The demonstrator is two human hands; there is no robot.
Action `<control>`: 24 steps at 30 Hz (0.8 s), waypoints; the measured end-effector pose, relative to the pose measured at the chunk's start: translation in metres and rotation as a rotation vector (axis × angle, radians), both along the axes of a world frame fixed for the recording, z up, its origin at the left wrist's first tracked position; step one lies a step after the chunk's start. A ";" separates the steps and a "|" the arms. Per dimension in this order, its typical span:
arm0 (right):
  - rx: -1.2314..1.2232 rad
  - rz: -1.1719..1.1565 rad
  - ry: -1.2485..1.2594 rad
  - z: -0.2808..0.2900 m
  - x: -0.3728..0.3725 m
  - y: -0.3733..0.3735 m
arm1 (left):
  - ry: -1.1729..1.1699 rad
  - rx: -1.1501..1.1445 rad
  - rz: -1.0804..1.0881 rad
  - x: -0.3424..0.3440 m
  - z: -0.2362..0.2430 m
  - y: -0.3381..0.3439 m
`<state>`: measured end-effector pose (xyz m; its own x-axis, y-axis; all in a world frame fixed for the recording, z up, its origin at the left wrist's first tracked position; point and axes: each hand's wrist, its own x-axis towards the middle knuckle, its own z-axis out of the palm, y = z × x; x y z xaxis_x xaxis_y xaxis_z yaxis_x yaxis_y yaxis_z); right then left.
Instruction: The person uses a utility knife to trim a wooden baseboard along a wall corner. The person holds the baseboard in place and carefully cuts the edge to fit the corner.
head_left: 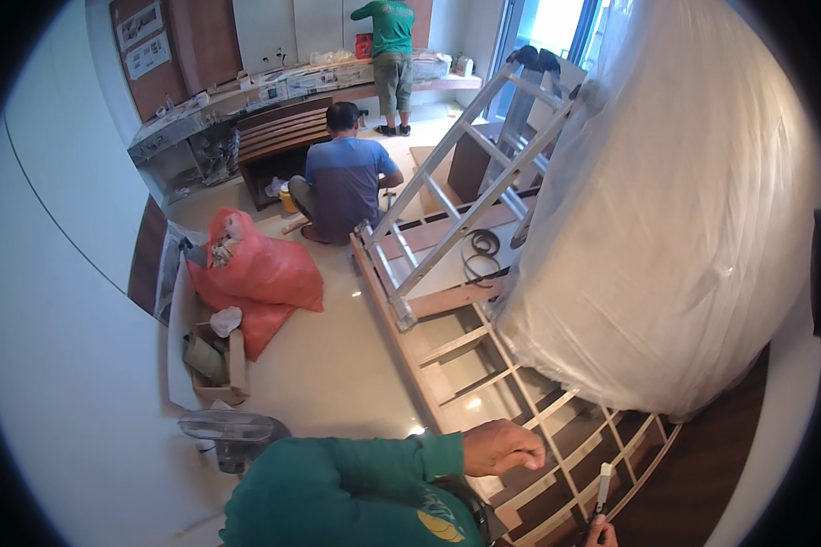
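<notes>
My left hand (506, 448) is held over the wooden lattice frame (531, 407), its arm in a green sleeve bent across me. Its fingers are curled together, and anything between them is too small or hidden to make out. Low at the right, my right hand (600, 531) grips a slim brush (604, 488), with its pale, flat tip pointing up and its dark handle mostly hidden. The brush is above the curved right end of the frame, where thin slats cross dark panels. Only part of my right hand shows at the lower edge.
An aluminium stepladder (465, 210) stands on the frame. Plastic sheeting (666, 210) wraps a large bulk at right. A coiled dark strip (483, 244) lies under the ladder. At left are a red sack (255, 264), a box (233, 365) and a fan (228, 428). Two people (351, 182) work beyond.
</notes>
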<state>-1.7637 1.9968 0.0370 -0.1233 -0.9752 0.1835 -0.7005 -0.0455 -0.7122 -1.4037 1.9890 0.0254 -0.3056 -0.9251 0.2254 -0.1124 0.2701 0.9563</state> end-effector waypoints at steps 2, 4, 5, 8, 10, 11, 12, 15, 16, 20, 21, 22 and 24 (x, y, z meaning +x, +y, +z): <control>0.150 -0.014 0.064 0.004 -0.005 -0.001 | -0.021 0.061 -0.003 -0.006 0.002 0.000; 0.175 0.003 0.116 0.006 -0.001 0.001 | -0.028 0.021 0.022 -0.009 0.005 -0.001; 0.163 0.018 0.114 0.005 0.003 0.002 | -0.030 -0.009 0.034 -0.010 0.006 -0.002; 0.147 0.037 0.134 0.008 0.013 0.000 | 0.026 0.038 0.093 -0.011 0.001 0.000; 0.119 0.068 0.115 0.017 0.027 -0.004 | 0.033 0.043 0.141 -0.010 -0.005 0.001; 0.138 0.071 0.114 0.017 0.025 -0.007 | 0.033 0.040 0.166 -0.009 -0.011 0.001; 0.156 0.073 0.113 0.015 0.022 -0.012 | 0.033 0.037 0.190 -0.009 -0.015 0.003; 0.147 0.101 0.076 0.006 0.017 -0.020 | 0.011 0.042 0.197 -0.008 -0.017 0.002; 0.125 0.109 0.056 0.004 0.018 -0.024 | 0.003 0.067 0.194 -0.007 -0.012 0.001; 0.186 0.127 0.106 0.016 0.030 -0.026 | 0.057 0.025 0.222 -0.004 -0.002 -0.001; 0.177 0.118 0.115 0.015 0.030 -0.028 | 0.157 -0.021 0.236 -0.005 -0.007 -0.004; 0.175 0.112 0.127 0.012 0.031 -0.028 | 0.260 -0.060 0.253 -0.006 -0.012 -0.005; 0.193 0.108 0.114 0.011 0.031 -0.027 | 0.362 -0.062 0.296 -0.008 -0.019 -0.005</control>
